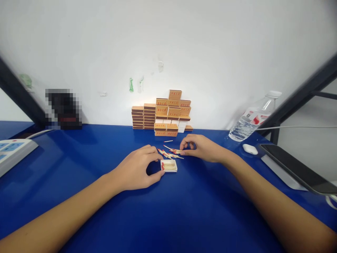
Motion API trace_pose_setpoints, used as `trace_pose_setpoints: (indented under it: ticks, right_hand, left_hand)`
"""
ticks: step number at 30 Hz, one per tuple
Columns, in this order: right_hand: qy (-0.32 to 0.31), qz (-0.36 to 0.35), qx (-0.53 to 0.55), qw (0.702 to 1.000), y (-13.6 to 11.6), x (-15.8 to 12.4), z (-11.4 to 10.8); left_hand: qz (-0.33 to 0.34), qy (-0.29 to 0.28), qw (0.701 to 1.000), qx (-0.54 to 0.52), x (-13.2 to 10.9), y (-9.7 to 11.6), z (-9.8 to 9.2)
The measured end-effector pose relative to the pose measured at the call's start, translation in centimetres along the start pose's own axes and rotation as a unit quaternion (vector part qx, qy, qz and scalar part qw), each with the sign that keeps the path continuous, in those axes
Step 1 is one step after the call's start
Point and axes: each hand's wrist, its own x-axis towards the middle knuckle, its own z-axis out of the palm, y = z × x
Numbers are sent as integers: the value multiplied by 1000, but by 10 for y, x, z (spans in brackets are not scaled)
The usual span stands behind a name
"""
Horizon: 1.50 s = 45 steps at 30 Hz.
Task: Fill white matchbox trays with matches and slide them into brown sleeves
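A small white matchbox tray [172,170] lies on the blue table, with several red-headed matches [168,165] inside it. My left hand [140,167] grips the tray's left end between thumb and fingers. Just behind the tray is a loose heap of matches [168,154], and one single match [168,141] lies apart at the back. At the heap's right side, my right hand [197,147] pinches the ends of some matches between thumb and forefinger; exactly how many is too small to tell.
Stacked matchboxes [172,111] stand against the white wall. To the right are a tilted water bottle [254,116], a white earphone case [250,149] and a phone [297,168] leaning over the table. A power strip [15,153] sits at the left edge, near a blurred dark object [65,110].
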Motion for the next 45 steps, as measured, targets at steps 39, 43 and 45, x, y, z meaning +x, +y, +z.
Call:
trace_pose_setpoints:
  ticks: [39,43,45]
  right_hand:
    - [-23,38,4,999,-4,-3,2]
    - [-26,41,-11,999,-7,-4,1]
    - [-26,37,-12,999,-8,-4,0]
  left_hand:
    - [3,7,1000,5,1,1,0]
    - [6,7,1000,2,1,2,-1]
    - [5,5,1000,3,1,2,-1]
